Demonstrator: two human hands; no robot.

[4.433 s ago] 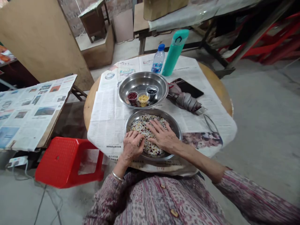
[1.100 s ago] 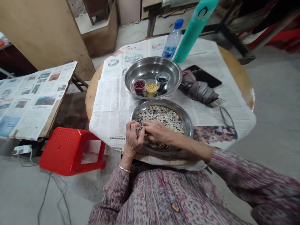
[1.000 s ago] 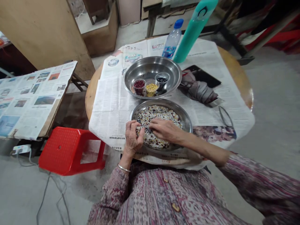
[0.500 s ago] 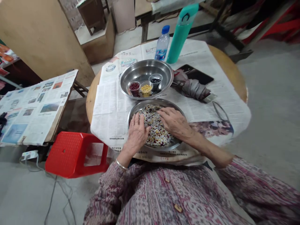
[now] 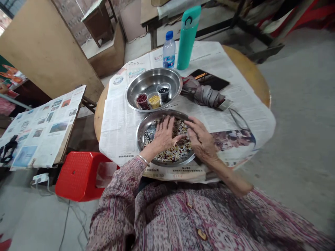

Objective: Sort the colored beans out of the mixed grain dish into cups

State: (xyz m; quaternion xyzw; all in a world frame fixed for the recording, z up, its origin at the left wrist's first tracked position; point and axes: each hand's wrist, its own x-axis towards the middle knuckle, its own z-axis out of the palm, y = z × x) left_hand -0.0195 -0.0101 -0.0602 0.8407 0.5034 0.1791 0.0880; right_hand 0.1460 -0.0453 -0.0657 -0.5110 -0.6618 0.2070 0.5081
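A shallow steel plate (image 5: 140, 134) lies close to me on the newspaper, with mixed grains and beans (image 5: 174, 153) in white, yellow, dark red and black spread over it. My left hand (image 5: 164, 134) is open, palm down on the grains, fingers pointing away from me. At the plate's right rim is my right hand (image 5: 201, 141), open, with its fingers reaching in over the grains. Just beyond stands a larger steel basin (image 5: 146, 78). Inside it are three clear cups: one of red beans (image 5: 142, 99), one of yellow beans (image 5: 154, 100) and one of black beans (image 5: 164, 91).
The round table is covered with newspaper (image 5: 115, 129). At its back stand a water bottle (image 5: 169, 50) and a teal bottle (image 5: 188, 38). A folded grey umbrella (image 5: 205, 94) and a dark tablet (image 5: 210, 79) lie right of the basin. A red stool (image 5: 75, 176) is at the left.
My left hand has moved from the plate's left rim inward across the grains, baring some steel at the left. My right hand has drawn back toward the right rim. The view has shifted slightly.
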